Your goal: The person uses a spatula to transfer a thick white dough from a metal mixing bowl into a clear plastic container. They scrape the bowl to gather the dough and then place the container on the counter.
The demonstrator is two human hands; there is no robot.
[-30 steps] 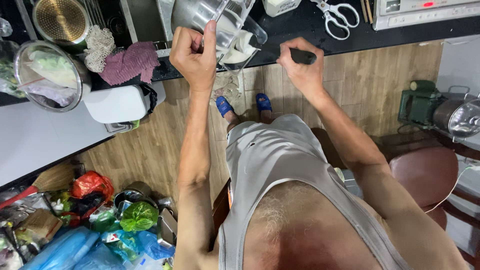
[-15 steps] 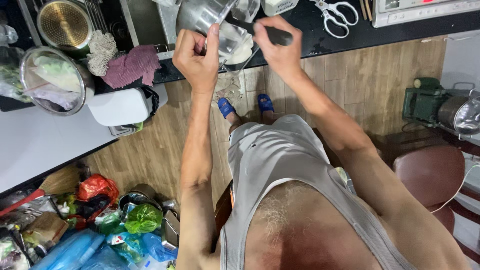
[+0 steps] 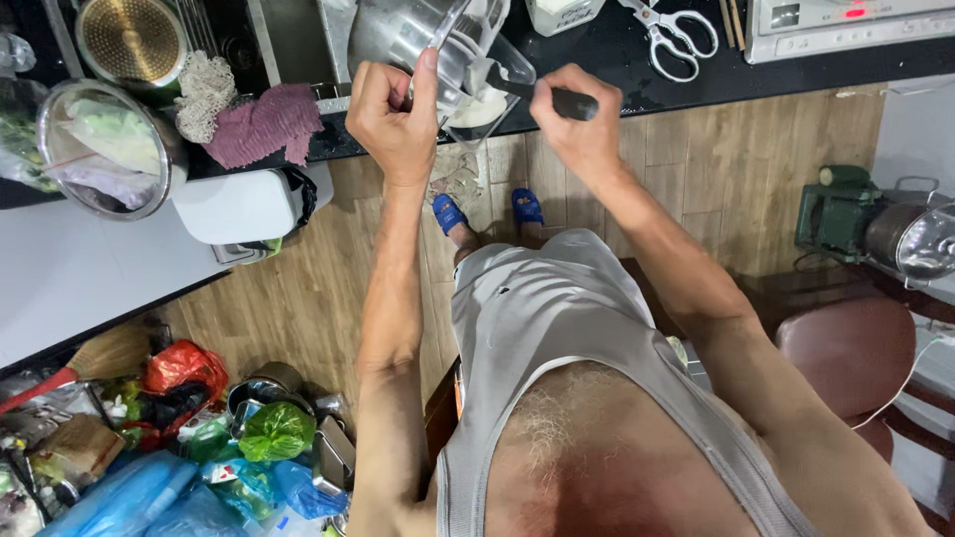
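Seen from above: left hand (image 3: pixel 398 114) closed round the rim of a tilted clear plastic blender jug (image 3: pixel 423 40), held at the edge of the black table (image 3: pixel 637 70). Right hand (image 3: pixel 577 124) fisted on a black-handled utensil (image 3: pixel 542 94), tip reaching into a clear container w/ white contents (image 3: pixel 482 104) just below the jug. Steel scissors (image 3: pixel 671 35) lay nearby.

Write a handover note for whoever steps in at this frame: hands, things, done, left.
Left hand: grips the rim of the clear jug, tilted at the counter edge.
Right hand: closed on a dark-handled tool, its tip inside the jug's mouth.
White paste sits at the lip, over a clear container just below.
Done: some paste already lies in the container.
Left: paste clings inside the jug; how much cannot be seen.
Scissors lie unused to the right.
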